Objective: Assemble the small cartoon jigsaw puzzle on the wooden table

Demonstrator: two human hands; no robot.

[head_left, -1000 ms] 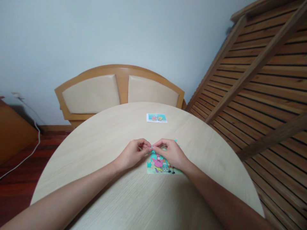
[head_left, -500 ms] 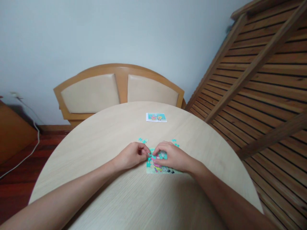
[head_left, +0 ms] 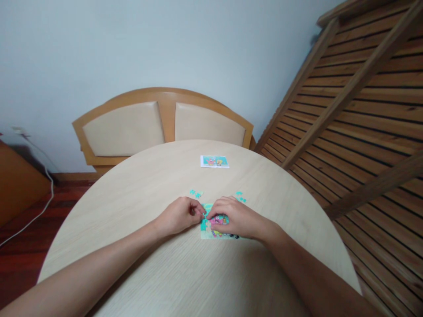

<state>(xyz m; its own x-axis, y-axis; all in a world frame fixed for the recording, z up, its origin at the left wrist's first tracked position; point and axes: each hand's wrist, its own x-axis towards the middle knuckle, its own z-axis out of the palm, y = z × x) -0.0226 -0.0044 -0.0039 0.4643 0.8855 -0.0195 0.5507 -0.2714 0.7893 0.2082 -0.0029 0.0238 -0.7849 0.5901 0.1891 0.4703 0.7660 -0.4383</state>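
Observation:
On the round table lies a jigsaw puzzle (head_left: pixel 206 235), mostly put together, with a pink and a yellow cartoon figure on turquoise. My left hand (head_left: pixel 181 215) is at its left edge, thumb and forefinger pinched on a small puzzle piece that the fingertips largely hide. From the right, my right hand (head_left: pixel 236 216) rests over the puzzle, fingers curved and touching it, with a gap between thumb and forefinger. It covers much of the puzzle's right half. Loose turquoise puzzle pieces (head_left: pixel 197 194) lie beyond my left hand, and more loose pieces (head_left: pixel 240 195) beyond my right.
A small picture card (head_left: pixel 214 162) with the same figures lies toward the far side of the pale wooden table (head_left: pixel 158 180). Behind it stands a padded headboard (head_left: pixel 170 116) against the wall. Slatted wood (head_left: pixel 346 101) leans at the right. A white cable (head_left: pixel 49 193) hangs at the left.
My right hand's forefinger has shifted slightly left and down over the puzzle, toward my left fingertips. My left hand stays at the left edge, its pinch closer to the puzzle.

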